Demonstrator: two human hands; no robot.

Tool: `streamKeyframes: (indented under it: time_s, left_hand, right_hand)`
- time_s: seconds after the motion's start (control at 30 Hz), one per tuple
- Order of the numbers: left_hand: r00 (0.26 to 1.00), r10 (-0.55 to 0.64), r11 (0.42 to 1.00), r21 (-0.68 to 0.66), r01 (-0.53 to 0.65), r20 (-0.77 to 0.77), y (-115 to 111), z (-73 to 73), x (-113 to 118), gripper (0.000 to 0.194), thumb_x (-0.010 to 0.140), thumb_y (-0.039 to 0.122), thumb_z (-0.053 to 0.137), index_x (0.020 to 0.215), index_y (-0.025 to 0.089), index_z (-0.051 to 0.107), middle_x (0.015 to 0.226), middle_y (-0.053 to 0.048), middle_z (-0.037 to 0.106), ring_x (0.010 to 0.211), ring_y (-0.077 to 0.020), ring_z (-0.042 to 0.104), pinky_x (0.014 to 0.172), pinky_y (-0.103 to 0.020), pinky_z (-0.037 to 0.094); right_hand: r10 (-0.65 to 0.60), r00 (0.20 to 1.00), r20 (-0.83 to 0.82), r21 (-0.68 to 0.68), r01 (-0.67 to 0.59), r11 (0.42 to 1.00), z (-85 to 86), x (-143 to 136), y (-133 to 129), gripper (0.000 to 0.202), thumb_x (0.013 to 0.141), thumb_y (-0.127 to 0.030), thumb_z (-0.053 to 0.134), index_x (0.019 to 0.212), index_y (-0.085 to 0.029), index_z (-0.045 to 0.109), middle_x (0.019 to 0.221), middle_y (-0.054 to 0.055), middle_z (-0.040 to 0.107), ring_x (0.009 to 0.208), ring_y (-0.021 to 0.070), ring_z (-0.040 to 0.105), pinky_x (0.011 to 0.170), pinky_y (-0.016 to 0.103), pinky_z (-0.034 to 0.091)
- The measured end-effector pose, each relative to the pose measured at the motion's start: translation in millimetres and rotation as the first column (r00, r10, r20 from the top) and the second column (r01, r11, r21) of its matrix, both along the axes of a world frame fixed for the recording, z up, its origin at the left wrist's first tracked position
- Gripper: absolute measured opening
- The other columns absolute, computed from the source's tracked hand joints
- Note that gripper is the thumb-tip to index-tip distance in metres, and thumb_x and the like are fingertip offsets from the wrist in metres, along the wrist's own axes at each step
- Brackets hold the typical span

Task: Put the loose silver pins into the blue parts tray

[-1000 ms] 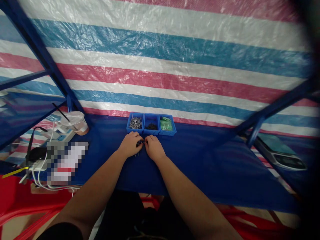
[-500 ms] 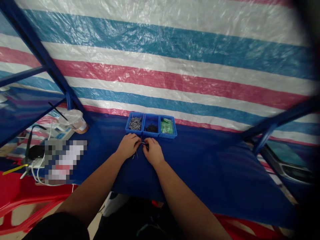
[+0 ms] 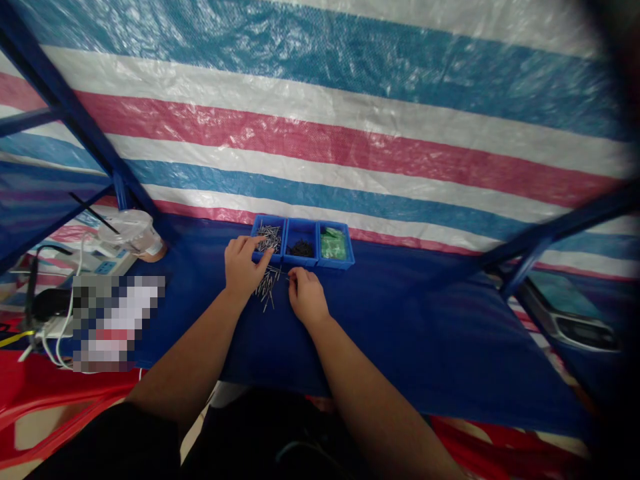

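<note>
Three joined blue bins stand at the back of the blue table. Thin metal pins (image 3: 270,237) fill the left bin, small black pieces (image 3: 301,249) lie in the middle one, and green packets (image 3: 333,244) are in the right one. My left hand (image 3: 244,267) reaches over the front edge of the left bin, fingers apart, fingertips at the pins. More loose metal pins (image 3: 267,288) lie on the table beside it. My right hand (image 3: 307,293) rests in front of the middle bin, fingers pinched together; what they hold is too small to make out.
On the left are a lidded plastic cup (image 3: 145,237) with a black straw, a power strip (image 3: 107,261) and white cables. A device with a screen (image 3: 570,307) sits at the far right. Blue frame bars rise on both sides, before a striped sheet (image 3: 320,147).
My left hand has moved away from my right hand, up to the left bin, and its fingers have opened. More loose pins now show on the table. The view has shifted a little.
</note>
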State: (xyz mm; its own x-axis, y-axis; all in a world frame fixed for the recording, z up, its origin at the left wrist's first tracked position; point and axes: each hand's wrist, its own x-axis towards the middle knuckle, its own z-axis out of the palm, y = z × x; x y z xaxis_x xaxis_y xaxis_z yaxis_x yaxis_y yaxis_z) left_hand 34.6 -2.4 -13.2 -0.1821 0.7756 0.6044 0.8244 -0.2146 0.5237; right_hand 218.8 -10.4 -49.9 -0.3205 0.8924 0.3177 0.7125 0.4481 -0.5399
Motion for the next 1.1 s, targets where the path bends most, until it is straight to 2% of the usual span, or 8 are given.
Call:
streamKeyframes:
  time_s: [0.1,0.23,0.5,0.6,0.7,0.8,0.9,1.1]
  left_hand:
    - [0.977,-0.211,0.976,-0.060,0.210,-0.019,-9,0.3,1,0.024,0.092,0.034,0.057,0.109,0.022,0.068,0.095,-0.007,0.064,0.096,-0.0235,0.057,0.095,-0.040,0.042]
    - [0.894,-0.444,0.889,-0.156,0.431,-0.056,-12,-5.2,2,0.020,0.092,0.031,0.057,0.104,0.022,0.070,0.097,-0.006,0.067,0.095,-0.0223,0.058,0.092,-0.039,0.043]
    - [0.816,-0.563,0.814,-0.263,0.518,-0.133,-4,-12.2,3,0.014,0.092,0.030,0.058,0.094,0.022,0.069,0.094,-0.004,0.069,0.091,-0.0216,0.059,0.083,-0.039,0.041]
    - [0.814,-0.560,0.816,-0.278,0.508,-0.156,-7,-7.1,0,0.015,0.092,0.032,0.058,0.091,0.024,0.071,0.092,-0.003,0.070,0.089,-0.0213,0.059,0.081,-0.039,0.040]
    - [0.875,-0.464,0.877,-0.212,0.432,-0.137,-4,-4.1,-6,0.019,0.093,0.034,0.056,0.092,0.025,0.073,0.090,-0.003,0.070,0.087,-0.0211,0.059,0.081,-0.039,0.039]
    - [0.959,-0.278,0.958,-0.090,0.272,-0.064,4,-5.4,-13,0.024,0.094,0.038,0.056,0.087,0.022,0.072,0.082,-0.003,0.069,0.079,-0.0197,0.057,0.081,-0.038,0.040]
    - [0.987,-0.153,0.988,-0.038,0.151,-0.049,11,-8.2,-16,0.027,0.089,0.044,0.062,0.077,0.021,0.070,0.071,-0.001,0.063,0.071,-0.0185,0.053,0.079,-0.038,0.039]
    - [0.977,-0.186,0.982,-0.055,0.181,-0.105,7,-4.6,-14,0.032,0.091,0.039,0.059,0.067,0.019,0.059,0.065,0.000,0.054,0.067,-0.0169,0.050,0.074,-0.035,0.040]
  right_hand:
    - [0.017,0.991,-0.130,0.027,-0.013,1.000,6.7,5,1,0.016,0.090,-0.014,0.045,0.100,-0.019,0.057,0.096,0.009,0.065,0.091,0.0222,0.059,0.086,0.035,0.046]
    - [0.071,0.941,-0.330,0.000,-0.075,0.997,14.2,12,5,0.007,0.091,-0.022,0.049,0.095,-0.020,0.055,0.088,0.005,0.064,0.082,0.0177,0.061,0.078,0.030,0.048]
    - [0.138,0.864,-0.483,-0.091,-0.207,0.974,11.9,10,10,0.009,0.089,-0.028,0.058,0.094,-0.021,0.054,0.084,0.002,0.065,0.074,0.0144,0.061,0.070,0.028,0.049]
    - [0.137,0.841,-0.524,-0.095,-0.218,0.971,8.3,9,11,0.014,0.089,-0.029,0.060,0.098,-0.021,0.053,0.088,0.003,0.066,0.074,0.0145,0.062,0.069,0.028,0.050]
    - [0.067,0.866,-0.495,-0.086,-0.126,0.988,5.8,11,14,0.020,0.088,-0.031,0.062,0.102,-0.020,0.054,0.089,0.003,0.065,0.067,0.0135,0.059,0.064,0.027,0.049]
    - [0.013,0.943,-0.332,-0.054,-0.033,0.998,4.3,13,17,0.014,0.087,-0.026,0.060,0.100,-0.019,0.061,0.086,0.003,0.062,0.067,0.0141,0.057,0.066,0.028,0.048]
    - [0.011,0.985,-0.171,-0.044,-0.018,0.999,4.6,14,17,0.015,0.085,-0.020,0.059,0.099,-0.019,0.067,0.090,0.005,0.062,0.076,0.0161,0.059,0.074,0.030,0.048]
    - [0.012,0.999,0.039,-0.094,-0.009,0.996,12.8,17,7,0.019,0.082,-0.019,0.063,0.100,-0.019,0.068,0.085,0.003,0.064,0.079,0.0176,0.060,0.077,0.031,0.047]
